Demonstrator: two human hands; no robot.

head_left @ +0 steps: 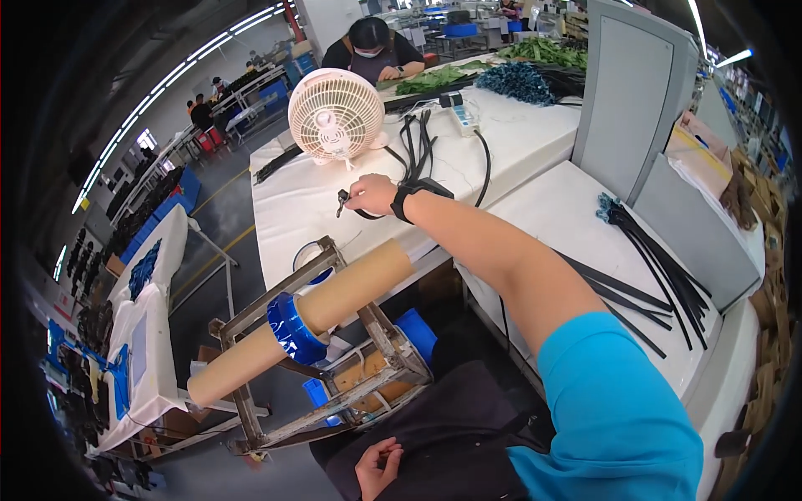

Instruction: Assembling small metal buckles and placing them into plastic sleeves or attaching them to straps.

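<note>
My right hand (373, 194) reaches over the white-covered table (292, 209), a black band round its wrist. Its fingers are closed on a small dark object (342, 200), too small to name exactly. Just beyond stands a pale pink desk fan (336, 114). Black cords or strips (418, 144) lie beside that hand. My left hand (378, 468) rests low by my dark-clothed lap, fingers curled in with nothing visible in them. Between the hands, a long cardboard tube (359, 280) lies slanted across a metal frame (251, 409), with a roll of shiny blue film (294, 328) around it.
A white power strip (464, 119) sits on the table with a black cable. Green leafy stems (543, 52) and blue bunches (514, 81) lie farther back, near a seated co-worker (372, 54). A grey metal panel (626, 92) stands right; black stems (656, 267) lie below it.
</note>
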